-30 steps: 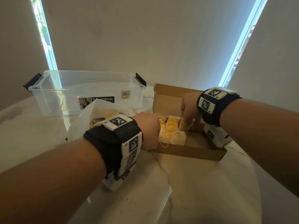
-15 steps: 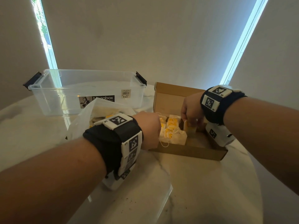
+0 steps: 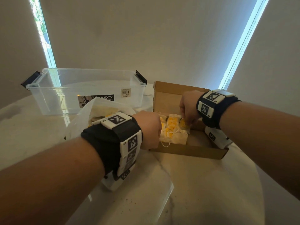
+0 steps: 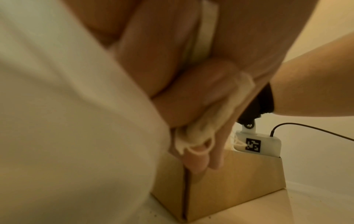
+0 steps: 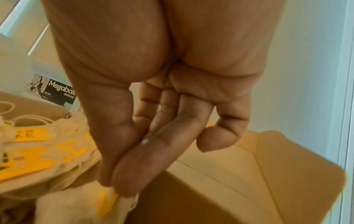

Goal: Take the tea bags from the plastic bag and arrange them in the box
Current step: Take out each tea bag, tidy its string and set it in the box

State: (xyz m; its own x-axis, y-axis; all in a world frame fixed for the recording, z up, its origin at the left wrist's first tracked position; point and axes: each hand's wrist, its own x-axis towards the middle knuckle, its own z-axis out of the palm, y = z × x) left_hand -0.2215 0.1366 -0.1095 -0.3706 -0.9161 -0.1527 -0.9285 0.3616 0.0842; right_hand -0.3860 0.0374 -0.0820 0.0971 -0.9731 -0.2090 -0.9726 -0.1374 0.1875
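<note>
The brown cardboard box lies open on the table with several yellow-tagged tea bags lined up in its left part. My right hand reaches down into the box, and its thumb and fingertips pinch the top of a tea bag at the right end of that row. At the box's near left corner my left hand is curled, gripping a white tea bag and its string. Behind the left wrist lies the plastic bag with more tea bags inside.
A clear plastic storage bin with black latches stands at the back left of the round marble table. The right half of the box floor is bare cardboard. The table edge curves close on the right.
The right hand has brought its tea bag left, from a little apart in the box to right against the row. The left hand has stayed at the box corner.
</note>
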